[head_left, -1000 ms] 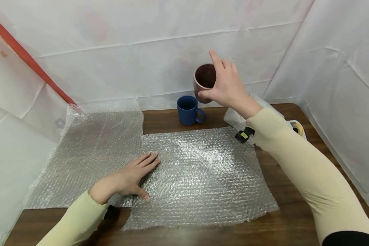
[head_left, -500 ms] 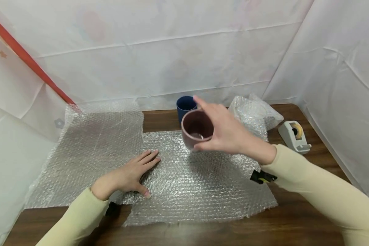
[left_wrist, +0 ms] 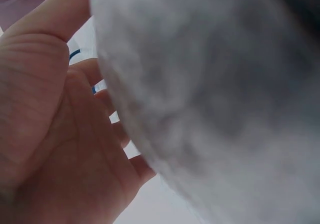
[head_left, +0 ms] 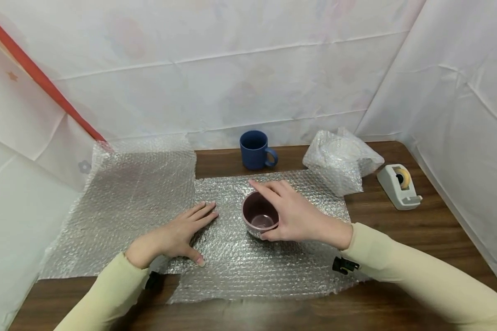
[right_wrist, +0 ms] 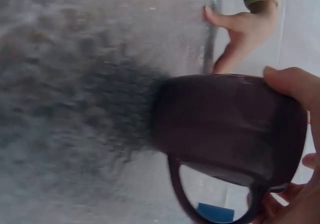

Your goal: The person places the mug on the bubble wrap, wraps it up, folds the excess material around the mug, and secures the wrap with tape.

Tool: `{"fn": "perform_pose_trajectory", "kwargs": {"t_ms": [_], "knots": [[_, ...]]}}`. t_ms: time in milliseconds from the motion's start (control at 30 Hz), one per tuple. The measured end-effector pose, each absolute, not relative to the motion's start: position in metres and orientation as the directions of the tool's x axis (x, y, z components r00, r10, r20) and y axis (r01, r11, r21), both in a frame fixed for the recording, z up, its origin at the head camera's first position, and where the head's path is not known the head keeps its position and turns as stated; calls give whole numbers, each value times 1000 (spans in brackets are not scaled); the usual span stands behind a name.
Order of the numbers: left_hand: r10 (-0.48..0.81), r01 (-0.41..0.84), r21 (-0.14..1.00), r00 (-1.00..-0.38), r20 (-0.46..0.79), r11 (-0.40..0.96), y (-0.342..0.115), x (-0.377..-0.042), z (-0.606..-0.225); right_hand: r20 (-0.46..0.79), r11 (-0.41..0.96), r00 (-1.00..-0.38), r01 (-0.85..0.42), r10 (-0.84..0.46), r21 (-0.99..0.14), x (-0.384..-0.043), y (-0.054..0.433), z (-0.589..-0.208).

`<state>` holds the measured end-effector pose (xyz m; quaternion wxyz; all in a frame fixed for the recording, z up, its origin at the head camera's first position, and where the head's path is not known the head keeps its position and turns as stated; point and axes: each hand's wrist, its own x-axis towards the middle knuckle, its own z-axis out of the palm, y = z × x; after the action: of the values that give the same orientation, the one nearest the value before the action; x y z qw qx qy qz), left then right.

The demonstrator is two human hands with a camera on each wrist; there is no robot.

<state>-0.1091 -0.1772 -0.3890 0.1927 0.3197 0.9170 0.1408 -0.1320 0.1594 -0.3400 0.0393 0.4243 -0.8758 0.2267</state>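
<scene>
My right hand [head_left: 296, 214] holds a dark purple mug [head_left: 257, 216], thumb on the near side of its rim and fingers across the far side. Upright, the mug sits over the middle of a bubble wrap sheet [head_left: 236, 276] in the head view. Its handle shows in the right wrist view, where the base of the mug [right_wrist: 225, 129] is right at the wrap. My left hand [head_left: 178, 234] lies with fingers spread on the left edge of that sheet. In the left wrist view a blurred grey-white surface covers part of the left hand [left_wrist: 75, 149].
A second bubble wrap sheet [head_left: 128, 211] lies to the left, along the first one's edge. Behind the wrap stands a blue mug [head_left: 253, 154]. A bundle of bubble wrap [head_left: 335, 158] and a white tape dispenser [head_left: 397, 191] are at the right. White sheeting [head_left: 215, 78] encloses the table.
My right hand has brought the purple mug from beside the blue mug toward me and down onto the bubble wrap. The left hand has stayed in place.
</scene>
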Motion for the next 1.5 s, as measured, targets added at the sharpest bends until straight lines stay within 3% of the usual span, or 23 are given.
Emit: {"fn": "perform_pose_trajectory", "kwargs": {"t_ms": [167, 333, 533, 700, 833, 967, 1200, 1500], "knots": [[653, 540, 395, -715, -249, 743, -177, -110, -387, 233, 535, -655, -736, -719, -415, -129, 166, -342], [659, 517, 489, -732, -173, 703, -180, -117, -382, 195, 564, -701, -681, -685, -468, -128, 188, -337], [520, 452, 539, -853, 30, 711, -196, -140, -372, 117, 646, -743, -639, -659, -418, -127, 232, -349], [360, 271, 574, -932, -45, 773, -210, -159, -361, 54, 635, -697, -680, -715, -365, -125, 256, -371], [351, 204, 601, -927, -136, 772, -212, -175, -359, -44, 626, -657, -693, -752, -359, -123, 262, -382], [354, 193, 584, -919, -174, 789, -207, -186, -362, -114, 647, -657, -672, -745, -359, -121, 263, -384], [316, 197, 622, -945, -87, 758, -200, -188, -363, -136, 658, -657, -672, -741, -339, -121, 260, -385], [358, 219, 792, -934, 0, 570, -178, -171, -328, -158, 667, -653, -685, -740, -293, -120, 259, -381]]}}
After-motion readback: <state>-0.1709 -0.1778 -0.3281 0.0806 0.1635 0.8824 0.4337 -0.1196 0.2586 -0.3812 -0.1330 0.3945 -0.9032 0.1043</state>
